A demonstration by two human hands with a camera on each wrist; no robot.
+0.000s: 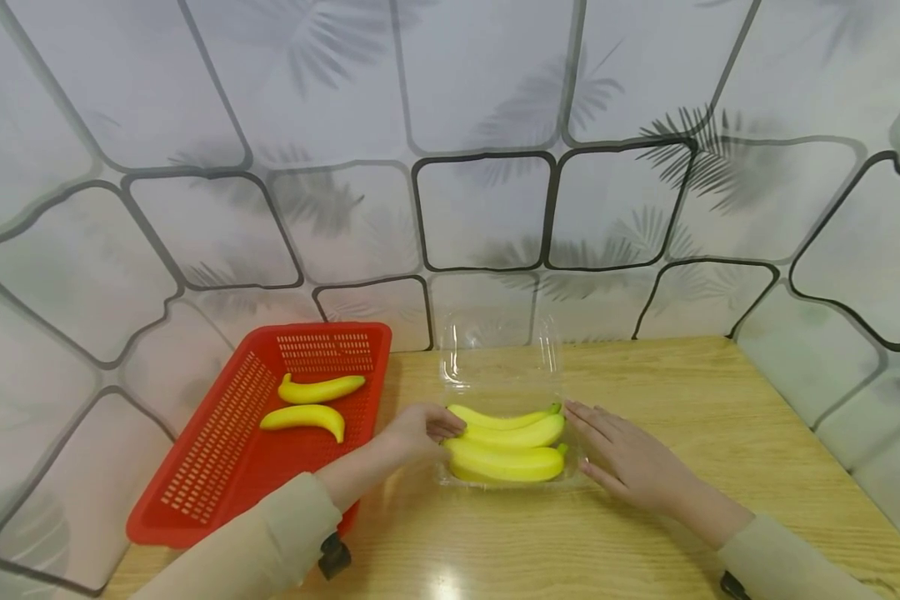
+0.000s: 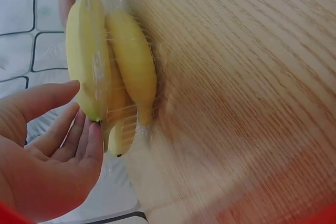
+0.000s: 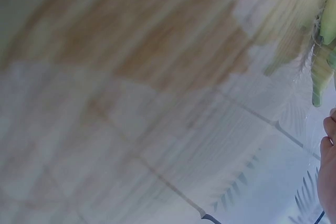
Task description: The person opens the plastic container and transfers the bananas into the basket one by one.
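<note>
A clear plastic clamshell box (image 1: 444, 481) holds several yellow bananas (image 1: 504, 463), laid side by side across it. Its transparent lid (image 1: 450, 371) stands raised at the back. My left hand (image 1: 414, 433) is at the box's left end. In the left wrist view, this left hand (image 2: 50, 153) has its thumb and fingertips right at the end of the top banana (image 2: 86, 45), fingers loosely bent. At the right end, my right hand (image 1: 633, 460) lies with straight fingers along the side of the box. Only an edge of the right hand (image 3: 328, 171) shows in the right wrist view.
Left of the box stands a red perforated plastic basket (image 1: 266, 479), partly behind my left forearm. Inside it lie two more bananas, one farther back (image 1: 322, 389) and one nearer (image 1: 303, 418). The wooden table (image 1: 457, 542) meets a patterned wall covering (image 1: 483, 212) behind.
</note>
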